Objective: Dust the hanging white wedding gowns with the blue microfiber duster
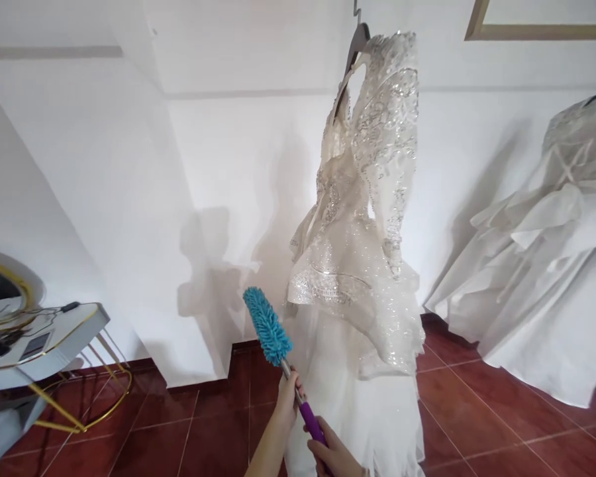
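A single head-worn camera is looking forward and slightly down from standing height, facing a white wall corner. The left hand and right hand are entering at the bottom edge, very near the lens. Just beyond and above the hands, a hanging beaded gown is filling the centre, close by. A white side table is sitting far left of the hands.
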`<state>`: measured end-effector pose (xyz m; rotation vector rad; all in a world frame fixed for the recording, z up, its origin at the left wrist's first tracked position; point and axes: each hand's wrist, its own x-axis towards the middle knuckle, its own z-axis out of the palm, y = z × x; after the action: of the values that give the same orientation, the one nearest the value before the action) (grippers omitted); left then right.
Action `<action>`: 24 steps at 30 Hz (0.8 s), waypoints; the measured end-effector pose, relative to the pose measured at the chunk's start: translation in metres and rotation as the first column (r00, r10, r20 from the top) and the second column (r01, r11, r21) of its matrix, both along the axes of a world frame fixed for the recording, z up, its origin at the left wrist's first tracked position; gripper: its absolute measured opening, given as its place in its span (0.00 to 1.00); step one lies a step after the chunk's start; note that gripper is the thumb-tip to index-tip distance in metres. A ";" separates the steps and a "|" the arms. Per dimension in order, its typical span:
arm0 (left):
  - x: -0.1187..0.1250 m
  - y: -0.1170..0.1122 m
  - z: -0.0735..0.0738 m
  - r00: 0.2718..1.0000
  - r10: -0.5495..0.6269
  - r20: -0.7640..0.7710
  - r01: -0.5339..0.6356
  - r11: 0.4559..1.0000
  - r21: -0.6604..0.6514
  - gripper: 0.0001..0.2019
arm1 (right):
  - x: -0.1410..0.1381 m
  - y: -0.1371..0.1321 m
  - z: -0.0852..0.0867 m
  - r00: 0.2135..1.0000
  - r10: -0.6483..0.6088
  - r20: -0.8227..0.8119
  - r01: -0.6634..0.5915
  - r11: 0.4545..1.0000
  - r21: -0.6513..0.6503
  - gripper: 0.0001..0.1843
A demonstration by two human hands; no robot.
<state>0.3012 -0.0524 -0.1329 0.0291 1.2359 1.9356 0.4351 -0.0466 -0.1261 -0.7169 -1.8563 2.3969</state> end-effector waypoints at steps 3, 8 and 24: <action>0.012 -0.002 0.046 0.992 0.044 -0.117 -0.036 0.997 0.070 0.21 | 0.019 0.001 0.041 0.998 0.026 -0.052 -0.022 0.997 0.071 0.21; 0.042 -0.007 0.138 0.932 0.003 -0.363 0.061 0.984 0.167 0.16 | 0.044 -0.001 0.099 0.980 0.004 -0.197 0.028 0.987 0.159 0.17; 0.161 0.019 0.219 0.636 -0.360 -0.682 0.599 0.788 0.142 0.14 | 0.137 -0.005 0.105 0.882 -0.425 -0.205 0.467 0.846 0.256 0.38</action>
<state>0.4624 -0.0337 0.0857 1.1868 1.0791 1.6521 0.5717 -0.0516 -0.0213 -0.8168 -1.7057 1.7814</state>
